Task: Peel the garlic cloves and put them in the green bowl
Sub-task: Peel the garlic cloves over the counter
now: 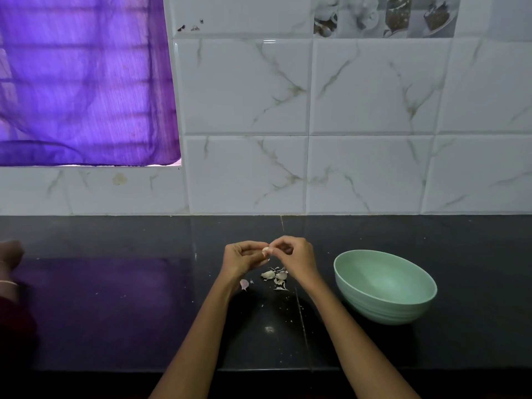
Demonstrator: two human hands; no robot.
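My left hand [243, 259] and my right hand [293, 256] meet above the black counter, both pinching one pale garlic cloves piece [266, 250] between their fingertips. Below them on the counter lie loose garlic cloves and skin scraps [275, 276], and one pinkish clove [244, 284] sits beside my left wrist. The green bowl [387, 305] stands to the right of my right hand, and I see nothing inside it.
The black counter [115, 312] runs to a white tiled wall [316, 125] at the back. A purple curtain [83, 79] hangs at the upper left. Another person's hand [10, 254] rests at the far left edge.
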